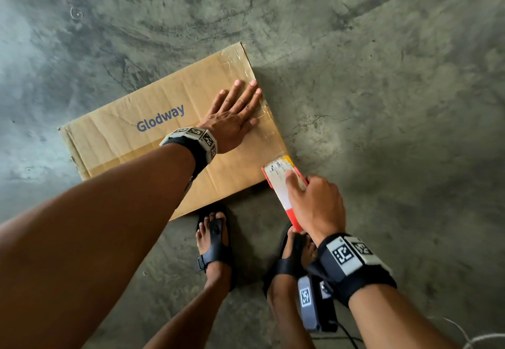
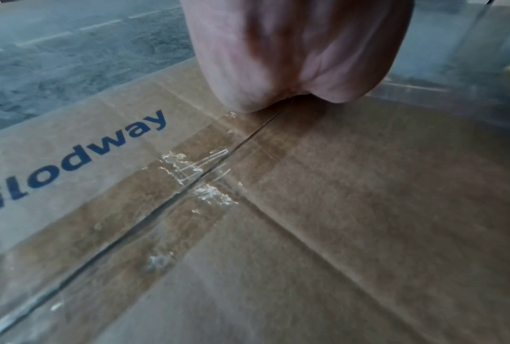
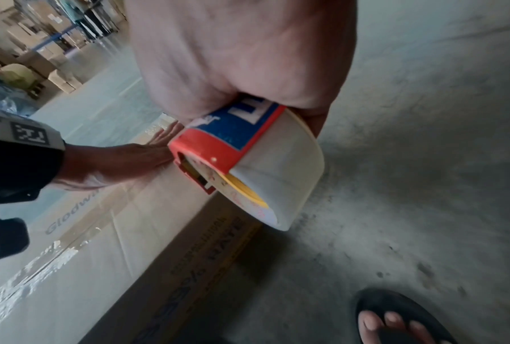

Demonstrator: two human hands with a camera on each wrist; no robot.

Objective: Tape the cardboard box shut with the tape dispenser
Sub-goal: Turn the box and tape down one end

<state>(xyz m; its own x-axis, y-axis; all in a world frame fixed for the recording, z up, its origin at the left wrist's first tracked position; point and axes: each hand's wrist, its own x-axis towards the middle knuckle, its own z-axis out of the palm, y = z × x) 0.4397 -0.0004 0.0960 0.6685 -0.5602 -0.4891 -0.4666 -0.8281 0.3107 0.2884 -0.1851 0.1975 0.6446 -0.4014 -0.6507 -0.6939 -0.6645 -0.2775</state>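
While the left hand (image 1: 231, 120) lies flat with fingers straight on the taped seam (image 2: 189, 177) of the cardboard box (image 1: 123, 140) on the floor, the right hand (image 1: 314, 206) grips the tape dispenser (image 1: 284, 182) at the box's near corner, likely needing another strip laid.

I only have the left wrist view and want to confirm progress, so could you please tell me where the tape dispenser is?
Observer: The right hand holds the tape dispenser at the box's near right corner.
Operator: Thank you. Is the left hand lying flat?
Observer: Yes, the left hand lies flat on the top, fingers straight, near its right edge.
Operator: Is anything printed on the box's side?
Observer: Yes, dark lettering runs along the side facing the feet.
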